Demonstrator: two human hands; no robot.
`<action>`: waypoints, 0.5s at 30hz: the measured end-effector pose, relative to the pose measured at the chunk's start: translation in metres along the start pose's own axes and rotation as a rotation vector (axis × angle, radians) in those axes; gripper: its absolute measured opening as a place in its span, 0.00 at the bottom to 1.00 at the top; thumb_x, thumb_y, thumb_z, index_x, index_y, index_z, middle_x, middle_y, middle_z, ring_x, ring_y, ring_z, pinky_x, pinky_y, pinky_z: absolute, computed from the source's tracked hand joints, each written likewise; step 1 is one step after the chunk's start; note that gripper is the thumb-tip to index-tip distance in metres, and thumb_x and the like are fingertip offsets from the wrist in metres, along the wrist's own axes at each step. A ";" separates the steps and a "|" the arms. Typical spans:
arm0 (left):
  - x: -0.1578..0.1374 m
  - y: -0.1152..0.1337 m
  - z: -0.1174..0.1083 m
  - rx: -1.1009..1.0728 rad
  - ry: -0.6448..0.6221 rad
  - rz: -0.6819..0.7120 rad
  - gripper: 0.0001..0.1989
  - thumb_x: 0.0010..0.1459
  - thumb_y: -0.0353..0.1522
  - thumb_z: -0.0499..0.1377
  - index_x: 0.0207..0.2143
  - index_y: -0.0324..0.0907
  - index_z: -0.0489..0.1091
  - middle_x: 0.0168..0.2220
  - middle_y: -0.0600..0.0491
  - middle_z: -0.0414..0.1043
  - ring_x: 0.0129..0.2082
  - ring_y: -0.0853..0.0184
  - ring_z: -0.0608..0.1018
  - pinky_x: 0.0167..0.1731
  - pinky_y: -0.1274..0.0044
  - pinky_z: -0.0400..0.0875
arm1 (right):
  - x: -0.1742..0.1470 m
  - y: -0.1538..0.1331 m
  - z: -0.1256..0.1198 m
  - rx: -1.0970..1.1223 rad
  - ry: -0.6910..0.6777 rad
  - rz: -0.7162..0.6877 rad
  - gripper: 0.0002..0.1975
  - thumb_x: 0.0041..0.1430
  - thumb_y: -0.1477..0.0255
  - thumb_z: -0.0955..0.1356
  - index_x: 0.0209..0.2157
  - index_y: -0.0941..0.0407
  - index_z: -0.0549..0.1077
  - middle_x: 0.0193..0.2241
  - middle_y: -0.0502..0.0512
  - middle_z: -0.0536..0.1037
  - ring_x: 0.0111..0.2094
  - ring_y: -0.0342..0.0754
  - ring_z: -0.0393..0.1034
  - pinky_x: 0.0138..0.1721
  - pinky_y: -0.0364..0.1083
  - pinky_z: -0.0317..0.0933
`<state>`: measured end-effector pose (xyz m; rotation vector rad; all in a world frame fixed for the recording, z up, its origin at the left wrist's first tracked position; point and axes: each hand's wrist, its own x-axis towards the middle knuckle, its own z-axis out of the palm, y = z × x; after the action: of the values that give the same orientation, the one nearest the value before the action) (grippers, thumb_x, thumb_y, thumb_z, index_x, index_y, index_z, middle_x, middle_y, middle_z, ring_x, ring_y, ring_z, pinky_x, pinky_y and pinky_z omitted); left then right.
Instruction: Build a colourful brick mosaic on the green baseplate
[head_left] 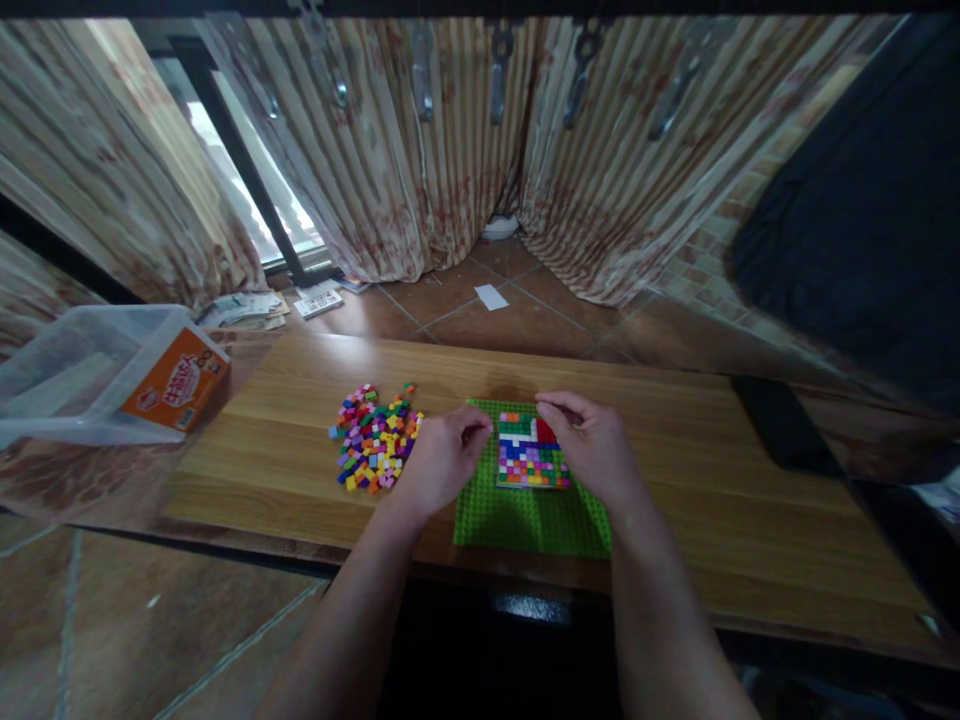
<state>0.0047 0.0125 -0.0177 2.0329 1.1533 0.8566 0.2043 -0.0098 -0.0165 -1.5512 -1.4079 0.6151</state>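
Note:
A green studded baseplate (525, 525) lies on the wooden table, with a block of multicoloured toy bricks (525, 450) built up on it. Green, white, red and blue areas show in the block, and mixed colours fill its near rows. My left hand (446, 455) hovers at the block's left side, thumb and finger pinched together; a tiny pinkish bit at the fingertips is too small to name. Over the block's far right corner is my right hand (596, 445), its thumb and index fingertips close together beside the red bricks. Whatever they hold is hidden.
Loose coloured bricks (375, 440) lie in a pile left of the baseplate. A clear plastic bin (97, 370) with an orange label stands at the table's left end. A dark flat object (787, 425) rests at the right. Curtains (420, 160) hang beyond the table (712, 500).

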 end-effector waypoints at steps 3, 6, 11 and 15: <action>0.003 0.001 0.005 -0.020 0.047 -0.002 0.09 0.63 0.28 0.55 0.34 0.41 0.76 0.31 0.53 0.78 0.30 0.69 0.78 0.33 0.78 0.70 | 0.000 -0.002 0.000 -0.026 -0.007 -0.006 0.13 0.59 0.63 0.67 0.38 0.54 0.82 0.38 0.56 0.84 0.37 0.51 0.78 0.44 0.52 0.69; 0.005 0.002 0.008 -0.013 0.059 -0.001 0.09 0.63 0.28 0.56 0.35 0.42 0.77 0.33 0.52 0.80 0.32 0.68 0.79 0.35 0.77 0.71 | 0.000 -0.003 0.000 -0.034 -0.024 -0.004 0.13 0.59 0.63 0.67 0.38 0.53 0.81 0.38 0.57 0.84 0.38 0.52 0.78 0.45 0.53 0.69; 0.008 0.005 0.012 0.026 0.065 -0.028 0.08 0.62 0.29 0.57 0.36 0.42 0.77 0.34 0.52 0.80 0.34 0.67 0.79 0.36 0.77 0.72 | 0.000 -0.002 0.001 -0.049 -0.031 -0.015 0.12 0.60 0.64 0.67 0.38 0.53 0.81 0.38 0.56 0.84 0.39 0.52 0.78 0.45 0.53 0.69; 0.009 0.007 0.015 0.048 0.069 -0.045 0.07 0.61 0.28 0.57 0.35 0.41 0.76 0.33 0.52 0.79 0.34 0.67 0.79 0.37 0.76 0.72 | -0.001 -0.001 0.002 -0.059 -0.038 -0.031 0.12 0.60 0.65 0.66 0.38 0.53 0.81 0.39 0.56 0.84 0.39 0.52 0.78 0.46 0.53 0.69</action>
<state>0.0235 0.0146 -0.0188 2.0220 1.2644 0.8905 0.2014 -0.0098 -0.0165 -1.5686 -1.4873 0.5918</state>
